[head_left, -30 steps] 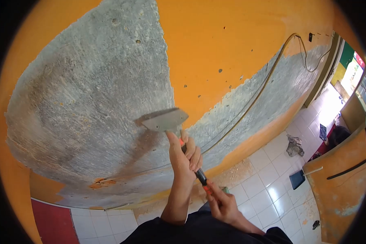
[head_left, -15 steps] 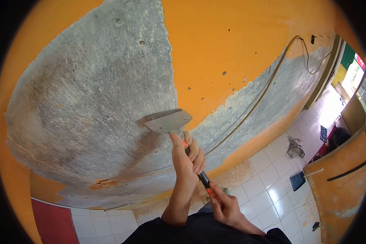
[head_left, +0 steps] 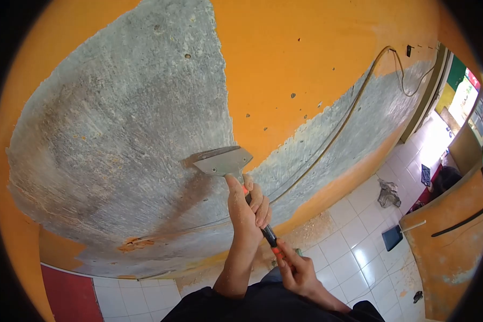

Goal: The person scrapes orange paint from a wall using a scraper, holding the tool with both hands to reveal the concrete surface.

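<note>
Starting at the far left, with a red panel low down beside white floor tiles. Above, a broad grey scraped patch, roughly scored, with an orange paint remnant near its lower part. At mid-view, the wide-bladed scraper, up at the wall near the ragged border with the orange paint; firmness of contact impossible to tell. Left hand high on the handle, fingers clamped around just below the blade, thumb laid towards the metal. Right hand farther down, fingers closed on the orange-and-black lower end.

For a clean stroke, best to keep the blade low and its full edge even on the wall, steering with the upper grip and driving from the lower. Work in from the ragged border, under the paint's lip, with light pressure on the corners to avoid gouging. Careful too around the cable, looped down the wall to the right.

Farther right, pale debris on the tiles, a crumpled sheet or bag, and a dark flat object, possibly a dustpan, contents too small to make out, beside an orange partition.
</note>
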